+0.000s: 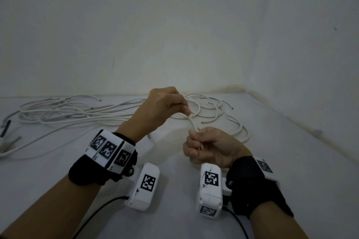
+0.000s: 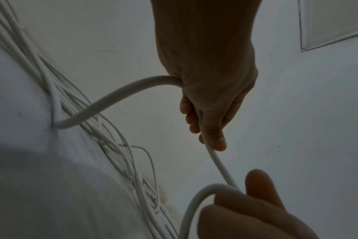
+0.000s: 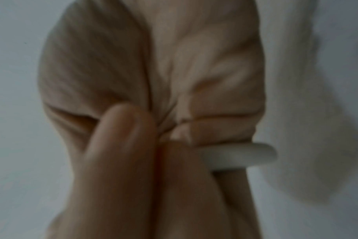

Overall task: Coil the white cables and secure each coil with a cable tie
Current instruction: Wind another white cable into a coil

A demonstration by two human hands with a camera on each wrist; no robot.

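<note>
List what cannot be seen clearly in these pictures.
- Cable tie: none identifiable in any view.
- Held white cable: how far it is coiled, hidden inside the right hand and left hand.
- Right wrist view: blurred, shows only a cable stub.
- Dark objects: cut off by the head view's left edge.

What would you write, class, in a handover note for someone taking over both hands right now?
Left hand: pinches the cable, raised above the table.
Right hand: grips the same cable lower down.
Pile: other white cables lie loose and tangled at the table's back, against the wall.
Done: no finished coil in view.
Left: coil this cable, tie it, then the rest. I cannot make out any ties.
</note>
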